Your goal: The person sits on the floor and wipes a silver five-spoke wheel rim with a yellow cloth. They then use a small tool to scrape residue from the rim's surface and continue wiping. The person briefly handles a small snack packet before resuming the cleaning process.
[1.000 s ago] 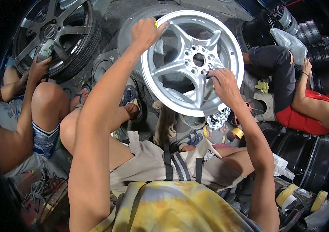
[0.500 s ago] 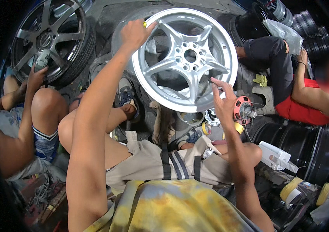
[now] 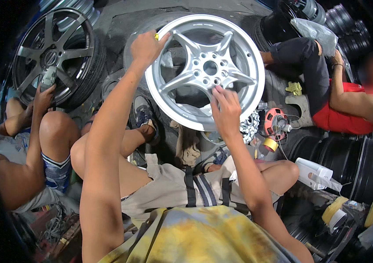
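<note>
A silver alloy wheel rim [image 3: 244, 104] with several spokes stands tilted before me, its face toward me. My left hand [image 3: 147, 50] is closed at its upper left edge, the thumb lying on the lip. A small yellow bit [image 3: 156, 37] shows by those fingers; its kind is unclear. My right hand [image 3: 226, 109] is at the lower spoke, just under the ring of bolt holes. Its fingers stretch toward the hub, and the fingertips appear to touch the metal. Nothing can be made out in that hand.
At left, a person's hand [image 3: 42, 97] holds a grey tool against a dark wheel [image 3: 70, 54]. Another person in a red top [image 3: 348, 107] sits at right. Near my right knee lie a red reel [image 3: 275, 122], yellow tape [image 3: 270, 144] and black rims [image 3: 335, 162].
My right hand has moved left and inward, from the rim's lower right to the lower spoke near the hub. My left hand stays at the upper left edge.
</note>
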`<state>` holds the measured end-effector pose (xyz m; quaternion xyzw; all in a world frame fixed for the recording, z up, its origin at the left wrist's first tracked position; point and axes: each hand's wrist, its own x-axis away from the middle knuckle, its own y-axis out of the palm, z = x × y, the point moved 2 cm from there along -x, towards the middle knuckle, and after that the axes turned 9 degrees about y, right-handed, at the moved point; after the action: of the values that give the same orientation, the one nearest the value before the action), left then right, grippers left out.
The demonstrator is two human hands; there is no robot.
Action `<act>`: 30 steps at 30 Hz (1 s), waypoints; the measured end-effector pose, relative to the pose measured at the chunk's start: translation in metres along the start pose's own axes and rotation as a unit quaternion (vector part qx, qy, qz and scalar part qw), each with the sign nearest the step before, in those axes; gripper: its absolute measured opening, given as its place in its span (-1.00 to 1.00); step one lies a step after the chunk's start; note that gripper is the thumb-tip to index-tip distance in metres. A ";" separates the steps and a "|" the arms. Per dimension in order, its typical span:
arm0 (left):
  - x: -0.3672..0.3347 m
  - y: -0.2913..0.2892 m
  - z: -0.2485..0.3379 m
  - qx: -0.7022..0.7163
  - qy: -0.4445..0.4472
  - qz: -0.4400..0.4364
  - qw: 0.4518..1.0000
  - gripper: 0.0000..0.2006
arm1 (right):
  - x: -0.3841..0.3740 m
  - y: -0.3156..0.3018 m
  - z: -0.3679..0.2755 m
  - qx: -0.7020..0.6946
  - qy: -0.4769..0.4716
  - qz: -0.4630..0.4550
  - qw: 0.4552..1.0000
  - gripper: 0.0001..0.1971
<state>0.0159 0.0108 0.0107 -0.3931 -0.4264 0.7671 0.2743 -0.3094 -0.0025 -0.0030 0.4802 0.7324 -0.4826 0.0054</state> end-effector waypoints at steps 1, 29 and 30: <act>0.001 0.001 -0.001 -0.003 -0.006 -0.004 1.000 -0.37 | 0.009 -0.005 -0.004 -0.022 -0.024 0.028 0.999 -0.77; -0.003 0.006 0.000 0.011 -0.009 -0.002 1.000 -0.36 | -0.054 -0.065 0.076 0.076 -0.118 -0.073 0.987 -0.68; -0.003 0.005 0.000 0.005 -0.007 0.000 1.000 -0.36 | -0.058 -0.063 0.079 0.065 -0.139 -0.065 0.986 -0.68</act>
<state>0.0174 0.0058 0.0075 -0.3857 -0.4244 0.7722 0.2736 -0.3588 -0.1036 0.0262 0.3597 0.7212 -0.5903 0.0445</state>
